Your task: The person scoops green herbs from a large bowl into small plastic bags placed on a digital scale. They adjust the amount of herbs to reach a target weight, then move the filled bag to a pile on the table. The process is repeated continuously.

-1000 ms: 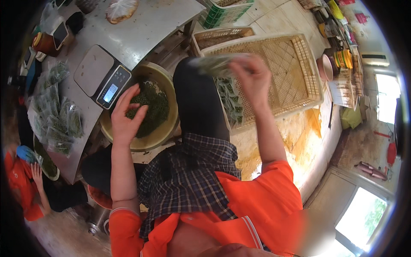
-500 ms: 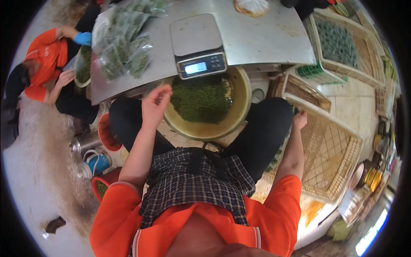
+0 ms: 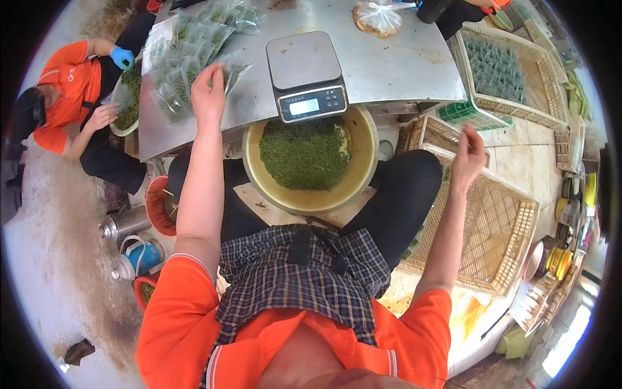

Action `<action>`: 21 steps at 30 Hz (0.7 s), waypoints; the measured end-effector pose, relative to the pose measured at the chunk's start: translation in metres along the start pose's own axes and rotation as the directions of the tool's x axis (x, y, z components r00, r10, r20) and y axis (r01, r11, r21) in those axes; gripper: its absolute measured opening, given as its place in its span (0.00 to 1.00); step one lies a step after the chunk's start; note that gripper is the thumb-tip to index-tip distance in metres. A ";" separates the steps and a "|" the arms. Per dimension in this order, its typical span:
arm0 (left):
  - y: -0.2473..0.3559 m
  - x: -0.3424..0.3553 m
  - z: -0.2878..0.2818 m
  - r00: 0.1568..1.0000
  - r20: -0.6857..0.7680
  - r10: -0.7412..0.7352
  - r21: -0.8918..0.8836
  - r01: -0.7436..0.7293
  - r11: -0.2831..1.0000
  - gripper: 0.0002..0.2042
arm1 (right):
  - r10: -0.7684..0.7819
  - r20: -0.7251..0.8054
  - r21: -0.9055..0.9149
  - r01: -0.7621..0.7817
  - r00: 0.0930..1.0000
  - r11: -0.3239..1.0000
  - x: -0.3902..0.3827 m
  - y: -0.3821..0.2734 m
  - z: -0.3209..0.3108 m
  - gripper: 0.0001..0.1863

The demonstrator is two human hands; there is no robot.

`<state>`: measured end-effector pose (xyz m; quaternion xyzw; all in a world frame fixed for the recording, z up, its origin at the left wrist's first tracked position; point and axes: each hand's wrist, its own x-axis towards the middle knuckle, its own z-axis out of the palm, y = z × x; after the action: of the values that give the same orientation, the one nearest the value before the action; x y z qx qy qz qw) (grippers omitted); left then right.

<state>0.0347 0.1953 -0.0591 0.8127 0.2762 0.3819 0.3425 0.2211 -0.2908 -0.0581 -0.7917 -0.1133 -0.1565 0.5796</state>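
My left hand (image 3: pixel 208 94) reaches over the near left of the metal table. Its fingers are closed on the edge of a clear plastic bag (image 3: pixel 234 72) with green contents, beside a pile of similar filled bags (image 3: pixel 184 61). My right hand (image 3: pixel 470 159) is raised over the inner end of a tan plastic crate (image 3: pixel 512 256) on my right. The fingers are loosely bent and nothing shows in them. A digital scale (image 3: pixel 301 61) with a bare pan and lit display stands at the table's near edge. Between my knees sits a wide yellowish basin (image 3: pixel 368 162) of small green pieces.
On the left, another person (image 3: pixel 68 68) with one blue glove works at a bowl (image 3: pixel 133 91) of green pieces. A knotted bag (image 3: pixel 379 18) lies on the table. Another crate (image 3: pixel 551 84) holds green packs. Red buckets (image 3: pixel 159 204) and a metal flask (image 3: pixel 126 223) stand left of me.
My left hand has moved from above the basin's rim up and left to the bags and now grips one. My right hand has risen from beside my knee.
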 end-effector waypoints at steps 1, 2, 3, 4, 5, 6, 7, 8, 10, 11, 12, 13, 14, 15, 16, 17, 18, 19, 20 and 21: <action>0.024 0.001 0.002 1.000 0.017 -0.012 -0.119 0.014 0.993 0.09 | -0.007 0.103 0.013 0.006 0.995 1.000 -0.006 -0.027 0.016 0.10; 0.042 0.004 0.009 0.993 0.049 0.110 -0.135 -0.103 0.986 0.08 | -0.006 0.229 -0.011 0.009 0.973 1.000 -0.017 -0.047 0.036 0.10; 0.054 0.008 0.018 0.970 0.077 0.232 -0.149 -0.219 0.964 0.07 | -0.002 0.354 -0.029 0.013 0.935 1.000 -0.029 -0.067 0.056 0.11; 0.055 0.014 0.030 0.919 0.162 0.359 -0.099 -0.346 0.933 0.09 | 0.087 0.539 -0.132 -0.019 0.838 0.991 -0.041 -0.087 0.074 0.12; 0.056 0.017 0.043 0.844 0.252 0.473 -0.065 -0.473 0.879 0.11 | 0.048 0.682 -0.064 -0.006 0.730 0.998 -0.054 -0.094 0.093 0.13; 0.060 0.010 0.054 0.819 0.289 0.495 -0.054 -0.502 0.863 0.11 | 0.051 0.815 -0.117 0.077 0.578 0.990 -0.065 -0.104 0.111 0.15; 0.064 0.002 0.065 0.796 0.324 0.512 -0.041 -0.529 0.848 0.12 | 0.060 0.890 -0.141 0.149 0.452 0.979 -0.085 -0.094 0.132 0.16; 0.065 -0.005 0.071 0.774 0.359 0.522 -0.024 -0.551 0.834 0.12 | 0.099 0.937 -0.199 0.279 0.335 0.940 -0.104 -0.092 0.149 0.16; 0.064 -0.017 0.073 0.807 0.344 0.480 -0.064 -0.490 0.870 0.12 | 0.235 0.961 -0.276 0.449 0.147 0.850 -0.142 -0.085 0.179 0.16; 0.064 -0.022 0.071 0.823 0.336 0.459 -0.085 -0.458 0.885 0.12 | 0.315 0.946 -0.312 0.492 0.078 0.813 -0.160 -0.074 0.192 0.16; 0.064 -0.024 0.066 0.842 0.315 0.437 -0.118 -0.422 0.899 0.13 | 0.375 0.923 -0.364 0.498 0.082 0.787 -0.173 -0.056 0.202 0.15; 0.064 -0.025 0.059 0.859 0.297 0.416 -0.155 -0.387 0.909 0.13 | 0.436 0.896 -0.419 0.502 0.090 0.757 -0.186 -0.035 0.211 0.14; 0.062 -0.029 0.048 0.878 0.278 0.389 -0.184 -0.348 0.919 0.13 | 0.489 0.867 -0.463 0.508 0.090 0.726 -0.200 -0.013 0.217 0.13; 0.060 -0.039 0.038 0.911 0.294 0.290 -0.208 -0.235 0.949 0.13 | 0.501 0.856 -0.497 0.476 0.129 0.726 -0.216 0.016 0.221 0.12; 0.059 -0.051 0.027 0.929 0.316 0.192 -0.235 -0.120 0.965 0.13 | 0.516 0.839 -0.534 0.439 0.171 0.723 -0.231 0.044 0.222 0.12; 0.056 -0.062 0.016 0.937 0.337 0.090 -0.254 -0.001 0.967 0.13 | 0.528 0.823 -0.564 0.403 0.209 0.720 -0.244 0.063 0.223 0.12; 0.056 -0.074 0.007 0.921 0.389 -0.004 -0.255 0.111 0.960 0.13 | 0.527 0.822 -0.566 0.406 0.214 0.717 -0.255 0.068 0.226 0.12; 0.056 -0.085 -0.002 0.893 0.441 -0.093 -0.250 0.222 0.942 0.12 | 0.456 0.878 -0.467 0.474 0.148 0.746 -0.267 0.071 0.235 0.13; 0.053 -0.091 -0.006 0.854 0.488 -0.181 -0.241 0.331 0.913 0.12 | 0.381 0.922 -0.358 0.537 0.072 0.764 -0.278 0.076 0.248 0.14; 0.042 -0.100 -0.009 0.850 0.489 -0.196 -0.240 0.347 0.907 0.12 | 0.304 0.953 -0.236 0.587 -0.017 0.775 -0.289 0.070 0.257 0.15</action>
<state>-0.0203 0.1014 -0.0661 0.7646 0.2366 0.1679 0.5755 0.0086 -0.0667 -0.3009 -0.7759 -0.5191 0.3582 0.0149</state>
